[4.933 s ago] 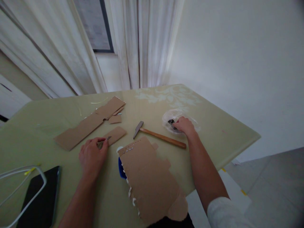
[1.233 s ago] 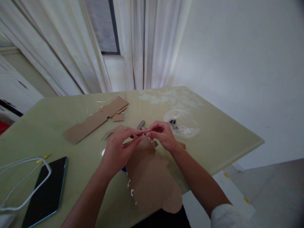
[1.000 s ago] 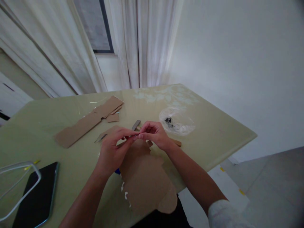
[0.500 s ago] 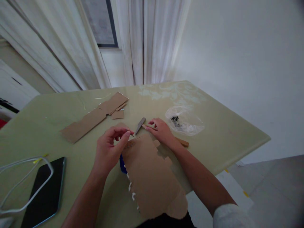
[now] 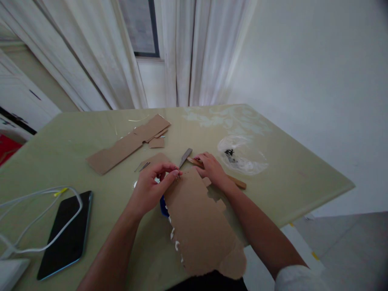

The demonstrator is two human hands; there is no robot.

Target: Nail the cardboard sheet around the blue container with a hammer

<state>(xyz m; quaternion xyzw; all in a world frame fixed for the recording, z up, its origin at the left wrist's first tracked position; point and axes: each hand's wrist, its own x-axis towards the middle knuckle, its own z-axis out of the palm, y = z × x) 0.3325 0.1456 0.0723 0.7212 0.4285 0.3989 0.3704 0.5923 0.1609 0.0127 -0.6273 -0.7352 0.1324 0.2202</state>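
Observation:
My left hand (image 5: 154,186) pinches a small thin nail between thumb and forefinger at the far left corner of a large cardboard piece (image 5: 198,220). That cardboard lies over a blue object (image 5: 163,205) near the table's front edge. My right hand (image 5: 210,169) rests on the wooden handle of a hammer (image 5: 206,165), whose metal head points left, just beyond the cardboard. A clear plastic bag (image 5: 242,155) with small dark nails lies to the right of the hammer.
Long cardboard strips (image 5: 129,143) and scraps lie at the table's middle back. Thin metal pieces (image 5: 144,166) sit left of my left hand. A black phone (image 5: 66,234) under a white cable (image 5: 39,226) lies front left. Curtains hang behind the green table (image 5: 287,178).
My hands met over the cardboard, then parted. The left hand has lowered with the nail to the cardboard's corner; the right hand has moved back onto the hammer handle.

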